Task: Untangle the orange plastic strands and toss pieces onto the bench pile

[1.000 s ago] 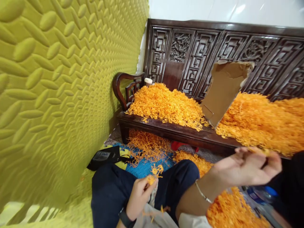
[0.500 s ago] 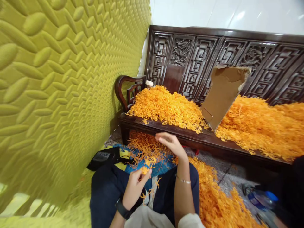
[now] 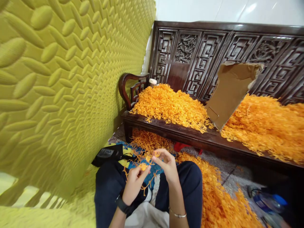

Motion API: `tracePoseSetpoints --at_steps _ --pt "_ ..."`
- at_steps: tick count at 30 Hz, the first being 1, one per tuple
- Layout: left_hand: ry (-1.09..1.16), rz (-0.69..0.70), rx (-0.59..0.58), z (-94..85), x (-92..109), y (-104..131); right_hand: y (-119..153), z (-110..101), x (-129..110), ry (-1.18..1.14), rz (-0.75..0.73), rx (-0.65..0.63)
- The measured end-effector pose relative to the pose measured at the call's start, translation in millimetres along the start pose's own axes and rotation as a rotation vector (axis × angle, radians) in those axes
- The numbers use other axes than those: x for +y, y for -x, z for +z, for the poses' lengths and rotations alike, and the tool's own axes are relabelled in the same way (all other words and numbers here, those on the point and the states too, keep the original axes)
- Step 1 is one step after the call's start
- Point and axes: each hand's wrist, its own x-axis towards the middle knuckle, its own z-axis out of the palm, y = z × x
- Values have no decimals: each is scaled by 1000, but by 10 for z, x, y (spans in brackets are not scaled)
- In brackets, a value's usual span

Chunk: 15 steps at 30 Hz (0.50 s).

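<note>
My left hand [image 3: 134, 185], with a dark band at its wrist, is closed on a small clump of orange plastic pieces [image 3: 142, 166] above my lap. Thin branching orange strands [image 3: 149, 183] hang below it. My right hand [image 3: 167, 164] is just to the right, thumb and forefinger curled together around a small orange plastic piece [image 3: 157, 154]. The pieces are too small to tell their exact shape. Beyond both hands, a tangle of orange strands [image 3: 152, 141] lies on the floor under the bench edge.
A dark carved wooden bench [image 3: 156, 126] carries heaps of orange pieces [image 3: 173, 104], split by a cardboard sheet [image 3: 230, 91]. More pieces [image 3: 213, 190] cover the floor at right, near a blue-capped bottle [image 3: 270, 201]. A black bag [image 3: 108, 154] lies left, beside the yellow textured wall [image 3: 71, 95].
My right hand has come down and toward my left hand, its fingers closing from outstretched onto an orange piece. My left hand keeps its clump. The view has shifted slightly.
</note>
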Motion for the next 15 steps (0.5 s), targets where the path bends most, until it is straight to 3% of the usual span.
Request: tracePoseSetpoints --at_steps 3,7,11,15 --pt "28 4 -12 42 18 22 42 10 -1 -165 38 123" --pt "20 31 -41 151 84 83 81 43 46 -258 -30 408" --pt "-79 120 -75 313 193 114 97 14 42 -202 -128 692" --pt "-138 239 -113 487 330 98 101 -122 -65 -56 -265 898"
